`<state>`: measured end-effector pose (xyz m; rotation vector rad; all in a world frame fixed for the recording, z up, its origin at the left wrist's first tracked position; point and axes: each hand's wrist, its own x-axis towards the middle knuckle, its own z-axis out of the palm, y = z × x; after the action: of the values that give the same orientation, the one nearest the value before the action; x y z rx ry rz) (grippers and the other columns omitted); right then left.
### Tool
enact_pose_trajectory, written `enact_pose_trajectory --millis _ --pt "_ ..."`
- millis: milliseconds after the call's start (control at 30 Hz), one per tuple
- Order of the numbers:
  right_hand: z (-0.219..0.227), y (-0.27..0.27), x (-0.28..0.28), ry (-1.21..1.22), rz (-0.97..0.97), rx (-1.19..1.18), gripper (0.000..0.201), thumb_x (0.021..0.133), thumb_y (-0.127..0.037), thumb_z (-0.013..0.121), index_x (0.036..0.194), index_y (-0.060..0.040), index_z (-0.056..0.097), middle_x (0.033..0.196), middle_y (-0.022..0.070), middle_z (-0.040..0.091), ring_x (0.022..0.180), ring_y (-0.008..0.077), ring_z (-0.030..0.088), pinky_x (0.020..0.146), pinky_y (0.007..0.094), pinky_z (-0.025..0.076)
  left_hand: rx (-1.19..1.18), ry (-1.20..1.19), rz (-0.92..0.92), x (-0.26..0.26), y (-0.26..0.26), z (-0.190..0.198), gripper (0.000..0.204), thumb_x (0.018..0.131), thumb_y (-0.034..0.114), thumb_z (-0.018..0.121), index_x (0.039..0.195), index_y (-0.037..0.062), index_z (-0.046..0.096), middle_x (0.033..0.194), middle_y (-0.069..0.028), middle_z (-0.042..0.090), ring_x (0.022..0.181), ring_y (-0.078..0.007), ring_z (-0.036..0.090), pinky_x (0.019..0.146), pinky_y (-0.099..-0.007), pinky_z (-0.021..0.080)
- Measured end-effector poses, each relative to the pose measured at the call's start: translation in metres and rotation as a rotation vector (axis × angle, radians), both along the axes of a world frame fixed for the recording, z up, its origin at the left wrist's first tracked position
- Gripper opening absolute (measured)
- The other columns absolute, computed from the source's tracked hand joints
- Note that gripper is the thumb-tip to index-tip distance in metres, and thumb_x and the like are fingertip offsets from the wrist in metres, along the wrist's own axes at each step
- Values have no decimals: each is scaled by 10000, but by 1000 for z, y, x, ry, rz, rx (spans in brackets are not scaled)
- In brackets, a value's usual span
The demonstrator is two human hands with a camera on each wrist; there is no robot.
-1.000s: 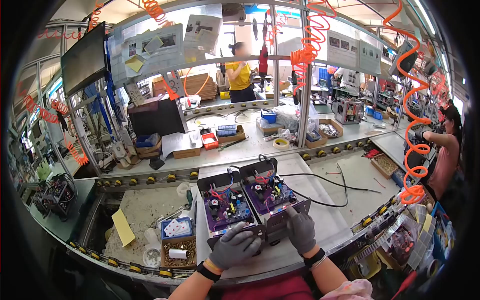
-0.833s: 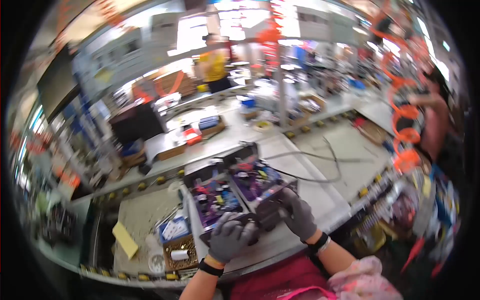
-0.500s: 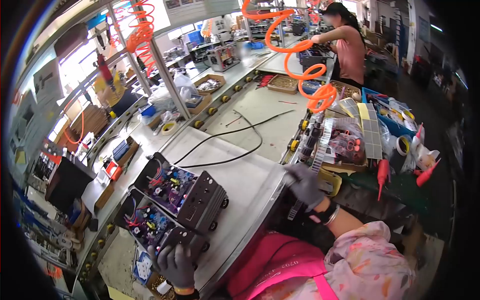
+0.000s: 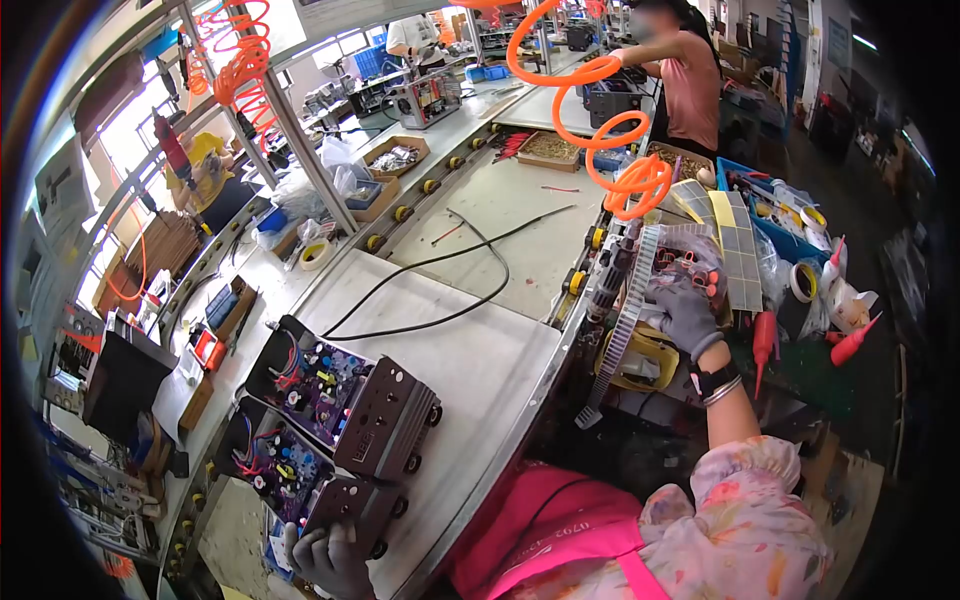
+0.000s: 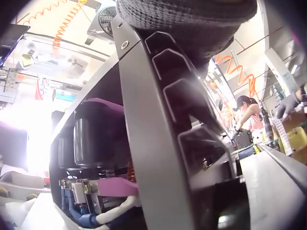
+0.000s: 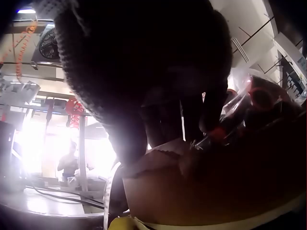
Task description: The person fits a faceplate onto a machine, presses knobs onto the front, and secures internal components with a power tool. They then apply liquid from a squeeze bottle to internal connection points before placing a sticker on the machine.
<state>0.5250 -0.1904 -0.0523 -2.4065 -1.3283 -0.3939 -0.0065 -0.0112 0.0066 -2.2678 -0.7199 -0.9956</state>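
Two black-cased electronic units with purple circuit boards stand side by side on the work surface in the head view. My gloved left hand point(image 4: 335, 562) rests at the front panel of the nearer unit point(image 4: 350, 500); the left wrist view shows the glove point(image 5: 187, 21) over the top of its finned casing point(image 5: 148, 129). The farther unit point(image 4: 385, 420) is untouched. My gloved right hand point(image 4: 685, 312) reaches over a box of red-and-black parts point(image 4: 712, 282) in clear plastic. In the right wrist view its dark fingers point(image 6: 192, 112) point down, spread, behind the cardboard wall point(image 6: 216, 191); their tips are hidden.
A black cable point(image 4: 430, 325) lies loose across the bench. A pale slotted strip point(image 4: 625, 330) and a yellow container point(image 4: 640, 362) sit beside the box. Red bottles point(image 4: 765, 345) and a blue bin point(image 4: 770, 190) stand to the right. An orange coiled hose point(image 4: 640, 190) hangs above.
The view has swung right. My right hand has left the farther unit's front panel and moved right to the box of red-and-black parts. My left hand stays at the nearer unit.
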Motion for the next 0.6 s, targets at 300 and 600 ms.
enact_pose_trajectory --millis 300,600 --pt "-18 11 42 -62 104 119 267 764 -150 635 1028 -147 677 929 60 671 952 274 592 841 398 472 -23 -66 66 7 -4 -6 211 756 119 775 892 130 613 697 -36 567 740 -231 559 773 -413 486" --pt "10 -3 12 -257 183 1 280 746 -79 565 975 -175 696 902 63 611 922 267 575 752 369 472 -134 -102 136 19 -19 5 158 826 188 712 931 105 629 749 -62 587 781 -246 574 854 -460 471"
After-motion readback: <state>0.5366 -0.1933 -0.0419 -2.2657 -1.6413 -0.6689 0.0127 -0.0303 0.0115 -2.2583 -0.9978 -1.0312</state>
